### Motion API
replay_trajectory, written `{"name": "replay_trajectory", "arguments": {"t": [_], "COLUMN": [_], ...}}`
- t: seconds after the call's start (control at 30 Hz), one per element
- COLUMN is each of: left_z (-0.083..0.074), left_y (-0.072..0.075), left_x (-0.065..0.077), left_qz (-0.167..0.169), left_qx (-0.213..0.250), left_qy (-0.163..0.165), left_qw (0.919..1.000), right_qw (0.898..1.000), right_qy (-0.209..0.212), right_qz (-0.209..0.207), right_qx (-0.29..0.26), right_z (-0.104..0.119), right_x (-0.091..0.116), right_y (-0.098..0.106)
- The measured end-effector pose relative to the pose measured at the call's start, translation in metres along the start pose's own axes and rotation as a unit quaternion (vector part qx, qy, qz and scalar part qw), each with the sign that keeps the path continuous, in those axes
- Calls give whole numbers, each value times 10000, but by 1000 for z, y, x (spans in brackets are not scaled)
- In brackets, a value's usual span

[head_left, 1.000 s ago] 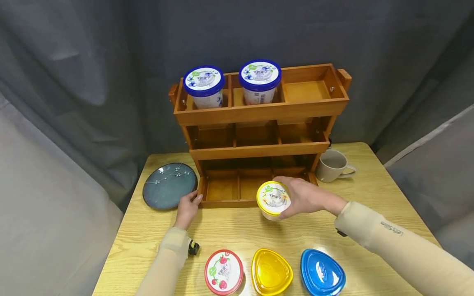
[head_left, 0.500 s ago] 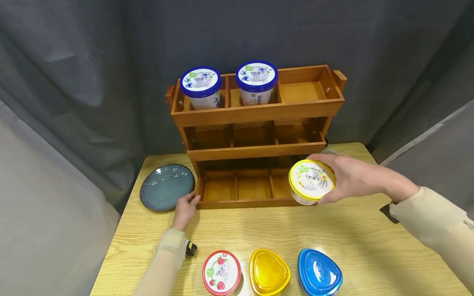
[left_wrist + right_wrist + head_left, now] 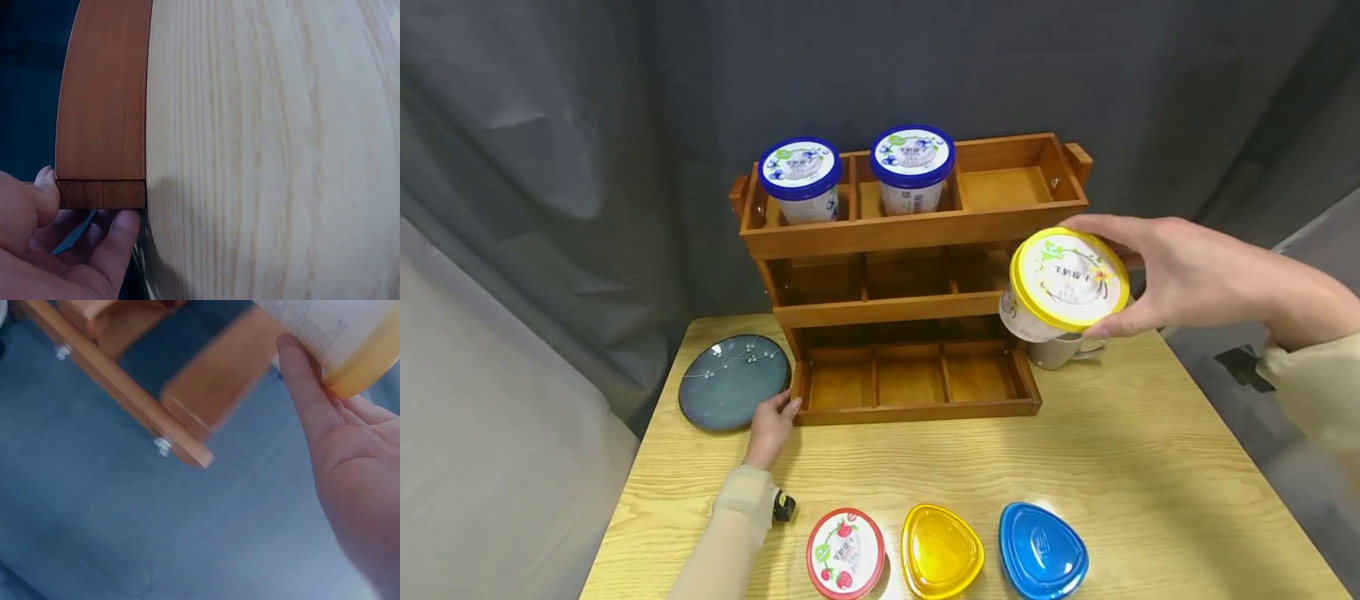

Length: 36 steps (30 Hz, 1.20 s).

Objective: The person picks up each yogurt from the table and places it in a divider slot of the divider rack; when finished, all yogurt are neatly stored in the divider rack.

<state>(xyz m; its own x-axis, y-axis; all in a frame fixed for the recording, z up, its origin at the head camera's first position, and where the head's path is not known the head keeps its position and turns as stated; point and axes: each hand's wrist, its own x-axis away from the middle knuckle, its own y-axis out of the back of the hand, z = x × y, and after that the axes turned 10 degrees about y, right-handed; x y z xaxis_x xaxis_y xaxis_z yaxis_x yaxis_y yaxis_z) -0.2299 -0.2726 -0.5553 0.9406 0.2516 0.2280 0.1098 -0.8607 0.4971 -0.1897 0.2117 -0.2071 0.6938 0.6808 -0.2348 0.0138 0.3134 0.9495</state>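
Observation:
In the head view my right hand (image 3: 1195, 271) holds a white tub with a yellow lid (image 3: 1071, 279), tilted, in front of the right end of a three-tier wooden rack (image 3: 917, 315). The right wrist view shows the tub (image 3: 325, 331) partly, with my thumb along its side. My left hand (image 3: 771, 429) grips the rack's lower left front corner. Close up, its thumb and a finger (image 3: 119, 240) touch the end of the wooden board (image 3: 103, 112). Two blue-lidded tubs, one on the left (image 3: 801, 171) and one in the middle (image 3: 913, 158), stand in the top tier.
A blue-grey plate (image 3: 733, 383) lies left of the rack. Behind the held tub, a mug (image 3: 1056, 354) is partly hidden. Along the front stand a red-lidded tub (image 3: 846, 554), a yellow triangular container (image 3: 942, 552) and a blue one (image 3: 1042, 550). Grey curtains (image 3: 1000, 67) enclose the table.
My right hand has lifted the yellow-lidded tub from low before the bottom tier, upward and to the right. My left hand stays at the rack's corner.

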Motion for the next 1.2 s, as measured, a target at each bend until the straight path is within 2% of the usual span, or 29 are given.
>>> {"name": "replay_trajectory", "arguments": {"t": [0.27, 0.5, 0.63, 0.87, 1.2], "left_z": [3, 2, 1, 3, 6], "left_y": [0, 1, 1, 1, 2], "left_x": [-1, -1, 0, 1, 7], "left_qz": [-8, -52, -51, -78, -82], "left_qx": [8, -44, -58, -67, -77], "left_qy": [-67, -148, -141, -116, -143], "left_qw": [10000, 9999, 9999, 9999, 9998], "right_qw": [9990, 9977, 9970, 9956, 9882], "right_qy": [193, -91, -256, -305, -830], "right_qz": [-307, -260, -61, 426, 1215], "right_qx": [276, 621, 727, 778, 424], "right_z": [-7, -23, -32, -43, -50], "right_x": [-30, -63, -84, -115, -132], "right_y": [51, 83, 88, 90, 78]}}
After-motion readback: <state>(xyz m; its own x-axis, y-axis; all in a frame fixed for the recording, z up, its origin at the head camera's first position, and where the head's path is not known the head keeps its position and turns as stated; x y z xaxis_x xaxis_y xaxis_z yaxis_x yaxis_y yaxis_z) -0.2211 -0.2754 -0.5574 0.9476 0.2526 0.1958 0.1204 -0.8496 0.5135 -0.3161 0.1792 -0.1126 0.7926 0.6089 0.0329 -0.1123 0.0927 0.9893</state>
